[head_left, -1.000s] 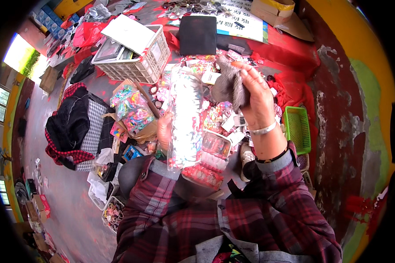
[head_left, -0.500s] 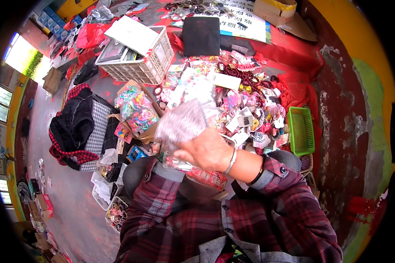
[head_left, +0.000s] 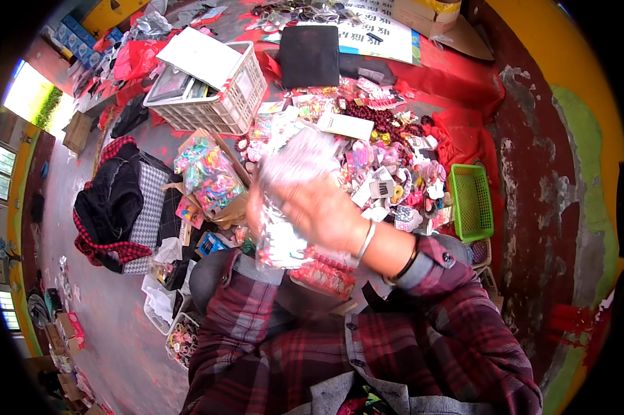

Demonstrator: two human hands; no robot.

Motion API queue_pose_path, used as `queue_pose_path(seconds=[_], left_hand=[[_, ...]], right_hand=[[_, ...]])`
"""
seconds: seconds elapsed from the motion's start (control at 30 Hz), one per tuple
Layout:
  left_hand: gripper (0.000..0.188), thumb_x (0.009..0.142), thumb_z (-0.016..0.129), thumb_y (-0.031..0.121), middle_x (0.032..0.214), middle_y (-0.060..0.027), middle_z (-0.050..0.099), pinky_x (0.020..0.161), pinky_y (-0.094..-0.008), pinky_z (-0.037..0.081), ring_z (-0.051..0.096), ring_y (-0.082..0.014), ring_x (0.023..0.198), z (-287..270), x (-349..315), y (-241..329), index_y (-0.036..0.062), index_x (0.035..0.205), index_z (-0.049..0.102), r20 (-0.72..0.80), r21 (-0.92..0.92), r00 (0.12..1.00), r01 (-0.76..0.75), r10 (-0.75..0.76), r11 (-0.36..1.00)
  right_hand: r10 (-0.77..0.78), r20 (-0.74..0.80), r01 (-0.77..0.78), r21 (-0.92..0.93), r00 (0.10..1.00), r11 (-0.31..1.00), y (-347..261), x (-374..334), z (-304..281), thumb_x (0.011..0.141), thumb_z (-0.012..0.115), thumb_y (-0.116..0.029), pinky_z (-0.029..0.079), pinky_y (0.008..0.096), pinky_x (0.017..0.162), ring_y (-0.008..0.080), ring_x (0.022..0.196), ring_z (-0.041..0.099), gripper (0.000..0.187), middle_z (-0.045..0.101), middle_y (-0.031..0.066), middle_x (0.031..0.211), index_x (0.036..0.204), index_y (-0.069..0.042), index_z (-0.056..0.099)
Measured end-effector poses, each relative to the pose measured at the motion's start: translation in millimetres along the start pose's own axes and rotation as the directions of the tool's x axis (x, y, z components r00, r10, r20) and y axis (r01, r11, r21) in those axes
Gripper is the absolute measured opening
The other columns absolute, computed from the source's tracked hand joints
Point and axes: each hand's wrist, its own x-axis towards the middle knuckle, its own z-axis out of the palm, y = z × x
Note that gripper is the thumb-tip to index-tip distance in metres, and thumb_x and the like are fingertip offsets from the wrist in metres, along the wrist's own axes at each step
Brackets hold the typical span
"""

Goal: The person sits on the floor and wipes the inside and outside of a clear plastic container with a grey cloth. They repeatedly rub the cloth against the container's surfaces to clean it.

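Observation:
Above my lap is a clear plastic bag [head_left: 282, 243] with silvery-white contents. My left hand [head_left: 254, 209] grips it at its left side, partly hidden behind it. My right hand [head_left: 322, 214] lies across the bag's upper part. Motion smears its fingers, so their grip cannot be told. Beyond that hand, a pale pinkish-grey piece [head_left: 305, 153] sticks up, too blurred to tell its kind or whether it belongs to the bag. Below the hands sits a red patterned packet [head_left: 323, 275] between my knees.
A carton of colourful bagged trinkets [head_left: 211, 176] stands at my left, near a black jacket [head_left: 111, 200]. Ahead are hair accessories [head_left: 384, 187], a white crate [head_left: 232, 107] and a black flat case [head_left: 310, 57]. A green basket [head_left: 472, 200] stands at right.
The pale piece has shifted up and to the right and is more blurred. More of the bag's silvery contents shows beneath my right hand, and my left hand now shows beside it.

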Motion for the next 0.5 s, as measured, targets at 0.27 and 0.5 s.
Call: queue_pose_path(seconds=[0.27,0.5], left_hand=[[0.054,0.096,0.038,0.038,0.125,-0.0177,0.051,0.098,-0.0412,0.042,0.051,-0.0285,0.115,-23,-8,10,-0.0027,0.13,0.042,-0.032,0.076,0.999,0.047,-0.044,0.996],[0.049,0.098,0.03,0.032,0.125,-0.0155,0.051,0.095,-0.0398,0.044,0.053,-0.0249,0.113,-2,-15,-16,-0.0022,0.133,0.037,-0.147,0.116,0.985,0.108,-0.09,0.987]], right_hand=[[-0.187,0.097,0.188,-0.003,0.978,0.982,-32,-10,16,0.083,0.059,-0.025,0.037,0.0465,0.082,0.0251,0.092,0.055,0.031,0.06,0.0051,0.1,0.112,-0.012,0.06],[0.071,-0.192,-0.126,-0.293,0.979,0.948,15,22,-26,0.078,0.063,-0.029,0.039,0.044,0.082,0.0282,0.091,0.054,0.034,0.055,0.0125,0.098,0.108,-0.012,0.062]])
